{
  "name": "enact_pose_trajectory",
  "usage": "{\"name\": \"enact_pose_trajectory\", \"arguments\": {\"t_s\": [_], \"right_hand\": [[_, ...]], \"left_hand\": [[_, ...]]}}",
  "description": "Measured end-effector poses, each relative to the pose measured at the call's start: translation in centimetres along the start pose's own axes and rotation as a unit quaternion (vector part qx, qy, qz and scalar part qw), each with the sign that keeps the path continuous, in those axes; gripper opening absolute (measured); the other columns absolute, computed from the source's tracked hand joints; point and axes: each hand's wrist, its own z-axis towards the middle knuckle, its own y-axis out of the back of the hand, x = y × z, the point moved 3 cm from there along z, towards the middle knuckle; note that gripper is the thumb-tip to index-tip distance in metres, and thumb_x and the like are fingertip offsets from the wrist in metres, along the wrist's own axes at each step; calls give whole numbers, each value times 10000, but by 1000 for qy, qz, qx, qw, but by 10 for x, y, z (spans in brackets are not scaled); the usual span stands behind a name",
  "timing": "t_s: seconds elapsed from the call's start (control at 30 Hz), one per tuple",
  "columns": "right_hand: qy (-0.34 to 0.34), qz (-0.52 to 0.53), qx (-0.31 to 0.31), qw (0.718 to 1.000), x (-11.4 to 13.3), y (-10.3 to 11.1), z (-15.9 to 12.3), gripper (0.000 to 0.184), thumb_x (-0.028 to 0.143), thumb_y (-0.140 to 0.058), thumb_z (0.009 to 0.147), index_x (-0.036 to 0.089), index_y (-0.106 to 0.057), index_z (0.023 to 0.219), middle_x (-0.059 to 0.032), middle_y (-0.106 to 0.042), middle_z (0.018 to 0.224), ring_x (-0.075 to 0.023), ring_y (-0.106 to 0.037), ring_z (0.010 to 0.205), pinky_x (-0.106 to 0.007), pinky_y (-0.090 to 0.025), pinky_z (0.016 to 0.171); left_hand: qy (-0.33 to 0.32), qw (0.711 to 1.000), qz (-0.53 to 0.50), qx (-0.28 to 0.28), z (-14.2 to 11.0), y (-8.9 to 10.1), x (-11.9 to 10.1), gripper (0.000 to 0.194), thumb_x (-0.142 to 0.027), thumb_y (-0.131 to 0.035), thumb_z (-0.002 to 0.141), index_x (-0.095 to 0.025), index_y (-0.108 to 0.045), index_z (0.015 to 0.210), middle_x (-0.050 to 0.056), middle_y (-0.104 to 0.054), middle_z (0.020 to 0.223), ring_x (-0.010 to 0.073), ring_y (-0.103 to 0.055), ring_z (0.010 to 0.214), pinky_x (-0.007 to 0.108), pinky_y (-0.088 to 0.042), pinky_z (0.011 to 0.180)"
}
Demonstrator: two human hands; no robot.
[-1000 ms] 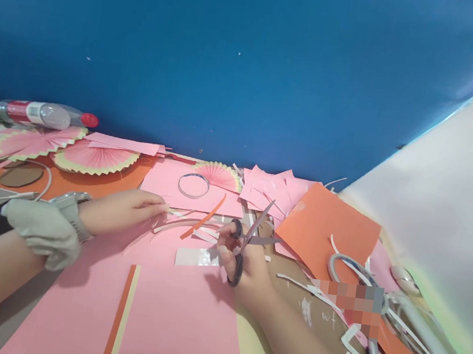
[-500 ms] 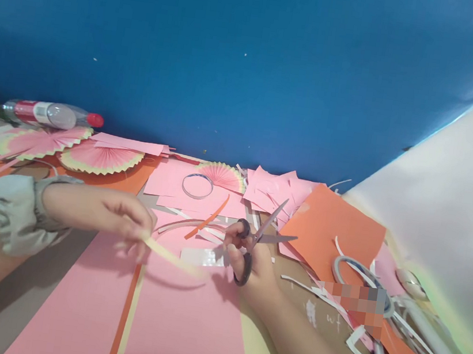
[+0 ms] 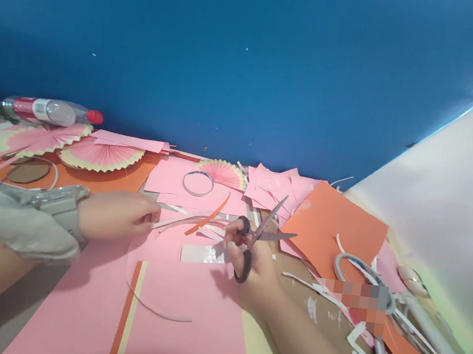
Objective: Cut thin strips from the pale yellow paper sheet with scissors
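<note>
Scissors (image 3: 256,236) with black handles sit over the right edge of the large pink sheet (image 3: 183,350), held by the right hand (image 3: 256,275) through the handle loops; their blades stand well apart, points turned away from the left hand, nothing visibly caught between them. The left hand (image 3: 118,216), fingers curled, is at the sheet's far left among loose strips; whether it pinches one I cannot tell. One thin curved strip (image 3: 165,314) lies across the sheet, over its orange-and-yellow band (image 3: 126,313). For careful work, I'd pinch a single strip by its end, separate it from the others, and leave the blades clear of the fingers. Beyond the sheet's far left, a red-capped bottle (image 3: 55,112) lies sideways; its contents are unclear.
</note>
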Motion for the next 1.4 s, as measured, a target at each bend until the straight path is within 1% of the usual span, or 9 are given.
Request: {"name": "enact_pose_trajectory", "arguments": {"t_s": [0.3,0.5,0.6,0.67,0.77,0.83,0.97,1.1,1.4], "right_hand": [[13,-2,6,1000,-3,0,1,103,279,-458,855,210,-465,931,9,-431,733,-134,-441,626,-277,-423,567],[10,4,8,1000,-2,-1,0,92,279,-468,852,210,-463,914,9,-425,745,-138,-444,646,-285,-422,585],[0,7,10,1000,-1,-1,0,109,299,-465,855,208,-458,915,9,-428,748,-137,-431,641,-290,-417,593],[-2,7,10,1000,-1,-1,1,107,301,-460,858,208,-456,911,9,-431,752,-135,-427,639,-290,-408,595],[1,4,5,1000,-1,0,1,113,307,-466,858,213,-459,919,10,-437,752,-135,-427,641,-284,-385,588],[6,-1,3,1000,-2,0,1,113,304,-472,858,218,-464,929,12,-445,751,-135,-431,643,-280,-373,588],[28,-10,7,1000,-2,0,1,101,297,-478,859,225,-460,928,18,-458,750,-131,-448,634,-274,-368,583],[32,-19,3,999,-3,2,1,114,279,-482,853,232,-455,954,14,-476,768,-135,-453,647,-270,-378,583],[41,-25,13,999,-8,2,2,159,307,-489,849,227,-450,981,9,-478,778,-136,-442,650,-285,-397,628]], "left_hand": [[-52,958,-284,-3,8,6,1,183,-348,-384,883,-201,-477,824,-24,-488,716,127,-426,655,228,-341,626],[-31,689,-717,102,10,-7,-2,148,-203,-492,846,-167,-527,986,-43,-290,641,75,-292,538,175,-340,517],[-25,637,-761,120,13,-11,-7,72,-183,-492,843,-160,-548,882,-43,-268,639,66,-294,526,169,-346,506],[-18,690,-718,90,15,-11,-8,147,-259,-443,871,-168,-558,885,-45,-261,624,79,-307,523,202,-373,528],[28,875,-480,-56,14,-4,-4,337,-437,-385,878,-200,-563,1038,-19,-421,651,131,-430,593,292,-414,643],[51,950,-262,-164,10,4,-2,416,-513,-380,855,-217,-564,1081,28,-578,838,201,-529,781,345,-401,779],[58,978,-96,-177,8,7,0,471,-558,-340,846,-214,-579,1062,59,-623,1041,262,-545,967,375,-380,861],[81,979,-115,-145,13,7,3,432,-559,-407,810,-231,-588,1025,38,-658,965,237,-593,841,329,-430,743],[-53,979,-156,-123,10,7,-13,322,-464,-426,843,-255,-595,1020,-9,-646,1040,178,-574,941,222,-434,818]]}}
